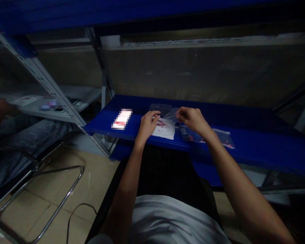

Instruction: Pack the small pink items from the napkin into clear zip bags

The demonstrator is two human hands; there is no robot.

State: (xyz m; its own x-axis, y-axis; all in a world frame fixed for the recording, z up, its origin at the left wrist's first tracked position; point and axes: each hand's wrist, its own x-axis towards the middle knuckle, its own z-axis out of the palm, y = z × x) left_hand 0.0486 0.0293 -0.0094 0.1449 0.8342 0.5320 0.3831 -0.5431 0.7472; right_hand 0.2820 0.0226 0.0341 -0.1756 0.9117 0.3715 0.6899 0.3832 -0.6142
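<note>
The person sits at a blue shelf [256, 149], which I read as a clock with the seat at its centre. Toward one o'clock, close to the front edge, lies clear bagging [223, 137] with small red and pink bits gathered along its near side; the right forearm crosses over it, so I can't tell whether it is one bag or two.

At twelve lies a white sheet [165, 134], with pink bits [161, 124] showing on its far half. The left hand [149, 122] rests at its left edge, fingers half curled, thumb near forefinger; whether it grips anything I can't tell. The right hand [190, 118] is just beyond the sheet's right side, fingers pinched closed on a clear bag [170, 115] slanting between the hands, above the sheet; its contents are unclear.

Toward eleven sits a bright, pixelated rectangle [122, 119]. Farther off, just before twelve, another clear bag [160, 107] lies flat.
</note>
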